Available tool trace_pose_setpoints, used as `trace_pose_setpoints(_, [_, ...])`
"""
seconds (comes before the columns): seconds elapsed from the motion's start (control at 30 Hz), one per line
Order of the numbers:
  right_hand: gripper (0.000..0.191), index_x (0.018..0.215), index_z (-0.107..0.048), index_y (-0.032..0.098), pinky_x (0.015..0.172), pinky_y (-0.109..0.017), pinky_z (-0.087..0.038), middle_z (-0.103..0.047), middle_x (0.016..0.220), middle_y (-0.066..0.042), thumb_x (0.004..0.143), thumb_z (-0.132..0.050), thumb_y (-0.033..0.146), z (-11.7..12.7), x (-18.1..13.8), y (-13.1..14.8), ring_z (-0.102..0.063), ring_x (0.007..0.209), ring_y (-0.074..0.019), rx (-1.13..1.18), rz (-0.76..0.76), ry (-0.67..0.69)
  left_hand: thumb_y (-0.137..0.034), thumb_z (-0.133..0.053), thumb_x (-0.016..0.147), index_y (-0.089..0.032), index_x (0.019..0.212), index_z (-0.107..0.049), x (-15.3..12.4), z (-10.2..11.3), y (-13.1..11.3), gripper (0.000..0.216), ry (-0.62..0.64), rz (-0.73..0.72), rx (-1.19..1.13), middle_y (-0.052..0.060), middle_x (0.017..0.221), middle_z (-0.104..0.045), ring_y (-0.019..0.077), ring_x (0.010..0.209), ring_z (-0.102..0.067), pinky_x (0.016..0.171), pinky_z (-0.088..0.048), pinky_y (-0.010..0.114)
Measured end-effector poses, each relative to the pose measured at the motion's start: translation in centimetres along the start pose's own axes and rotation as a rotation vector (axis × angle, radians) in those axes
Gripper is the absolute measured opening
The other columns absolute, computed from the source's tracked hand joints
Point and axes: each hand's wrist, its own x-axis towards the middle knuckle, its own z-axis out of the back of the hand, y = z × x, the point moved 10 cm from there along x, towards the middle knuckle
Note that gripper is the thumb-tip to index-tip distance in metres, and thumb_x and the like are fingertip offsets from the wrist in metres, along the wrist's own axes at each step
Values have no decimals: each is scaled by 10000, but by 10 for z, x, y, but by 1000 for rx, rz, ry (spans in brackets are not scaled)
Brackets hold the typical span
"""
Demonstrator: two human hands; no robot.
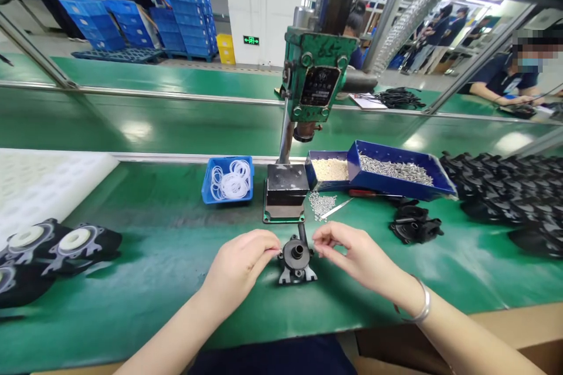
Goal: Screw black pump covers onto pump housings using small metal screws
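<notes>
A small black plastic pump housing (296,259) with a round socket and a side nozzle stands on the green bench between my hands. My left hand (241,265) is curled with its fingertips against the housing's left edge. My right hand (352,252) hovers just right of the housing, thumb and forefinger pinched together on something too small to name. A silver bangle sits on my right wrist. A small heap of tiny steel balls (321,204) and a pair of tweezers (336,209) lie just behind the housing.
A green bench press (308,79) with a black base block (285,187) stands behind. A blue tray of white rings (229,179), blue bins of white bits (329,169) and metal pins (396,171), black housings (505,193) right, assembled parts (48,246) left. Other people work beyond the conveyor.
</notes>
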Motion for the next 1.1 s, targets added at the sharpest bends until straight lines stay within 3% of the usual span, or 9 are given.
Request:
trace_pose_setpoints(0.23, [111,1084,-570,225,811,-319,-513,-659,1016,-41,1011,-486,213,-17,-3,10,-619,908,-175,-167,165,17,-146,-486,994,-177,945,-626,-3,-15,-11,152,85,-79,193,38,939,-730,163,809,-700,697,-559,273])
trace_pose_setpoints(0.37, [173,1170,-558,227,864,-376,-534,-653,1081,-76,1015,-482,238,-20,-6,14,-621,972,-207,-196,206,50,-150,-408,1018,-169,1020,-623,-5,-20,-22,216,126,-171,285,68,1007,-743,195,859,-715,743,-579,322])
trace_pose_setpoints(0.47, [231,1232,-533,245,923,-374,-533,-630,1174,-84,1003,-508,222,-12,-10,19,-608,1073,-206,-150,223,20,-158,-431,1015,-173,1092,-608,-6,-20,-21,194,147,-154,276,71,1057,-739,203,911,-717,781,-582,334])
trace_pose_setpoints(0.57, [244,1226,-543,260,986,-384,-508,-622,1207,-82,990,-525,201,21,-12,26,-595,1137,-209,-221,248,-111,-182,-505,994,-194,1197,-568,-6,-16,-8,213,154,-44,194,63,1118,-722,190,987,-706,831,-577,308])
trace_pose_setpoints(0.67, [197,1162,-606,247,1037,-402,-463,-635,1203,-92,970,-561,229,90,-7,18,-597,1147,-235,-398,195,-364,-224,-552,968,-223,1269,-529,-9,-17,4,301,183,53,101,61,1206,-691,192,1099,-673,935,-558,317])
trace_pose_setpoints(0.73, [207,1138,-651,199,964,-370,-480,-643,1213,-122,960,-578,276,143,4,-9,-625,1060,-238,-540,19,-483,-259,-601,935,-236,1334,-486,-10,-24,9,416,233,93,37,74,1313,-637,211,1210,-618,1034,-519,354])
trace_pose_setpoints(0.83, [263,1021,-733,90,788,-354,-460,-714,1048,-183,911,-630,305,194,32,-78,-645,829,-227,-708,-364,-348,-324,-698,865,-247,1422,-403,-9,-40,10,635,308,125,-52,102,1465,-509,251,1345,-509,1127,-452,414])
trace_pose_setpoints(0.97, [113,715,-761,84,684,-324,-412,-745,763,-144,772,-751,181,217,59,-130,-603,644,-176,-654,-491,-218,-360,-764,806,-256,1437,-383,-5,-59,11,745,334,154,-138,129,1508,-430,286,1368,-474,1132,-444,461])
trace_pose_setpoints(1.1, [97,632,-739,115,669,-314,-395,-736,687,-106,722,-769,135,218,62,-147,-581,611,-158,-579,-511,-222,-345,-762,814,-260,1417,-390,-5,-67,15,714,278,160,-201,127,1441,-478,276,1344,-487,1126,-448,452])
